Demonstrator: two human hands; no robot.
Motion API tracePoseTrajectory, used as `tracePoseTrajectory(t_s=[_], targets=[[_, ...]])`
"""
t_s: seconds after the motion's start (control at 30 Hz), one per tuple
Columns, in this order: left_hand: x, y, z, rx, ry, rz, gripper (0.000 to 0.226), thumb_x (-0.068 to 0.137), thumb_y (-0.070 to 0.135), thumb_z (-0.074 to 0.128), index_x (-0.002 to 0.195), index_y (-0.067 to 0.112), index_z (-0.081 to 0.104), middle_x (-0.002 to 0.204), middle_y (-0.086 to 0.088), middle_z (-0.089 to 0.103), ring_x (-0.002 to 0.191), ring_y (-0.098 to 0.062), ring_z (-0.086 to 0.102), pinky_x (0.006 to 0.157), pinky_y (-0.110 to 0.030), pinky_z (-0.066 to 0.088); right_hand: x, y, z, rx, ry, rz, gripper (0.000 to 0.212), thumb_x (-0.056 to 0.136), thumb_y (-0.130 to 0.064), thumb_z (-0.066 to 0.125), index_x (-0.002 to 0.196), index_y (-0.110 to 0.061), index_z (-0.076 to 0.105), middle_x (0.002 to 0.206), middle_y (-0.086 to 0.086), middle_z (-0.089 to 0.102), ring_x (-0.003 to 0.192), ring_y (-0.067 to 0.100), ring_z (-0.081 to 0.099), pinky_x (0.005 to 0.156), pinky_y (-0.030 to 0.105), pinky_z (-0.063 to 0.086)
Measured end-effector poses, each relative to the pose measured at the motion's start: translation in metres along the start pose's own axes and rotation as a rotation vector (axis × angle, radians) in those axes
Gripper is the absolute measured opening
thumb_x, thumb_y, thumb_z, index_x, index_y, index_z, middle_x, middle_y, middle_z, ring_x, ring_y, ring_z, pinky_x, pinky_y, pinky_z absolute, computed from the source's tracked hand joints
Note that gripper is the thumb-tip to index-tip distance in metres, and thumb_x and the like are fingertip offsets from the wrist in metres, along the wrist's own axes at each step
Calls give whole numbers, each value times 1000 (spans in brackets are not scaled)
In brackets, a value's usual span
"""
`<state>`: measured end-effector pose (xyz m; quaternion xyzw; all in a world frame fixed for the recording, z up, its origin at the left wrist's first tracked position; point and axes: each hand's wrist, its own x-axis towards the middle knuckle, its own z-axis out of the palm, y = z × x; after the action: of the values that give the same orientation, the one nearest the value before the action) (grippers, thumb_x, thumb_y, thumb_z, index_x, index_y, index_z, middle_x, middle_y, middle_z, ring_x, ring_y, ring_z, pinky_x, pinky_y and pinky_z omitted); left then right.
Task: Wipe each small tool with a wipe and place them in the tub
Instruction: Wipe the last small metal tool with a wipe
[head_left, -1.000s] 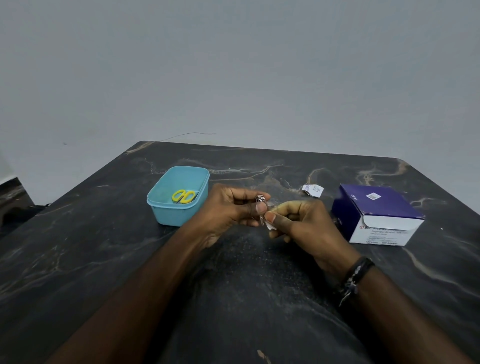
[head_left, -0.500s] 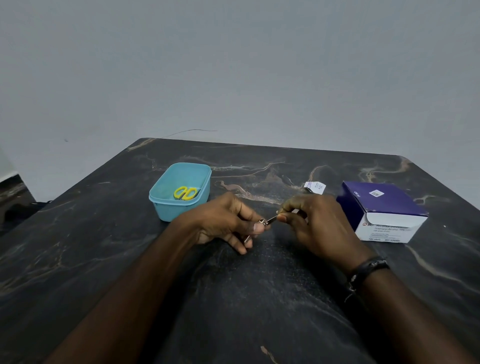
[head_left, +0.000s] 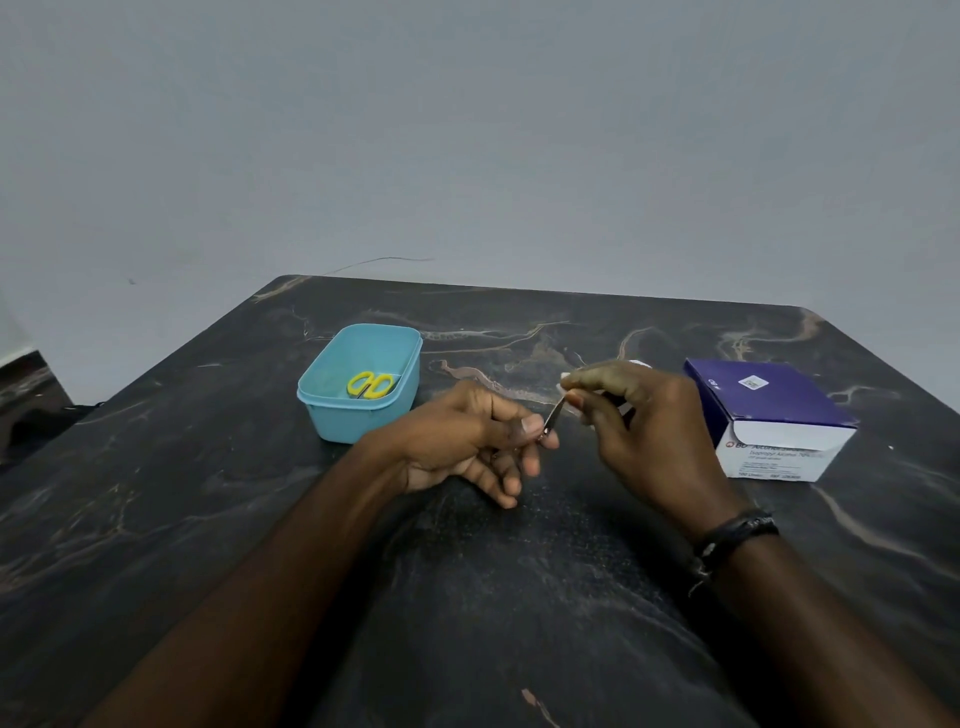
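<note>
So the yellow scissors (head_left: 370, 385) were already in the tub (head_left: 332, 415) and we were mid-wipe above the counter (head_left: 467, 597), left hand (head_left: 470, 439) pinching a metal tool (head_left: 551, 419), right hand (head_left: 636, 421) pinching the wipe (head_left: 563, 387) round its tip.

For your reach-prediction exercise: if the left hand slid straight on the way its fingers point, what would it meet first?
Probably the right hand, close by and pinching the far end of the small metal tool that the left hand holds. Depth is uncertain from one view.
</note>
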<state>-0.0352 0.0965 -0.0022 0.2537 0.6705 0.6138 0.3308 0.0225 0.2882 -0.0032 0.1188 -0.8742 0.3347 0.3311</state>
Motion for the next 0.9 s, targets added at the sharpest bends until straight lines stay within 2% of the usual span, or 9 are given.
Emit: tracePoseTrajectory(t_s=[0.07, 0.17, 0.3, 0.37, 0.5, 0.63, 0.77, 0.9], targets=[[1, 0, 1, -30, 13, 37, 26, 94, 22, 55, 103, 0, 66, 73, -11, 64, 58, -19, 64, 59, -35, 59, 1, -4, 0, 98, 95, 162, 12, 87, -10, 69, 93, -17, 76, 80, -12, 71, 68, -3, 65, 60, 7, 45], [2, -1, 5, -62, 72, 106, 28, 94, 24, 53, 104, 1, 66, 75, -12, 67, 63, -22, 67, 62, -36, 60, 3, -9, -1, 335, 173, 362, 13, 86, -9, 70, 92, -20, 71, 74, -5, 72, 63, 3, 67, 55, 12, 47], [7, -3, 9, -132, 146, 193, 27, 95, 23, 52, 103, 2, 65, 78, -14, 69, 65, -23, 69, 63, -35, 60, 3, -12, -1, 647, 126, 587, 22, 86, -6, 70, 106, -13, 69, 75, 3, 73, 64, 11, 66, 52, 19, 47], [9, -5, 10, -159, 185, 223, 24, 97, 18, 50, 103, -1, 64, 78, -15, 70, 65, -23, 69, 65, -36, 61, 2, -11, 1, 714, 81, 683, 18, 86, -5, 70, 103, -9, 71, 75, 2, 73, 66, 12, 64, 53, 21, 44], [10, -6, 13, -144, 232, 271, 20, 97, 11, 51, 105, -3, 64, 83, -17, 70, 72, -28, 70, 73, -44, 60, 1, -13, 3, 796, 36, 780, 14, 86, -3, 68, 93, -13, 73, 76, 1, 74, 68, 11, 66, 55, 21, 46], [11, -6, 15, -75, 239, 274, 22, 97, 12, 52, 109, -3, 64, 90, -19, 72, 79, -30, 70, 78, -47, 58, 2, -15, 3, 834, 61, 846, 13, 85, -5, 69, 96, -10, 73, 78, 4, 74, 68, 11, 68, 56, 21, 46], [10, -7, 18, -45, 214, 253, 22, 98, 13, 51, 109, -2, 63, 90, -19, 73, 79, -31, 70, 75, -44, 58, 4, -16, 3, 892, 98, 886, 13, 85, -5, 69, 97, -9, 72, 82, 7, 74, 69, 12, 67, 56, 21, 45], [10, -8, 24, -16, 169, 226, 19, 99, 14, 51, 105, 2, 64, 89, -17, 73, 77, -28, 70, 73, -41, 59, 5, -13, 2, 957, 155, 913, 14, 85, -5, 68, 99, -8, 71, 78, 7, 73, 68, 12, 67, 53, 18, 44]])
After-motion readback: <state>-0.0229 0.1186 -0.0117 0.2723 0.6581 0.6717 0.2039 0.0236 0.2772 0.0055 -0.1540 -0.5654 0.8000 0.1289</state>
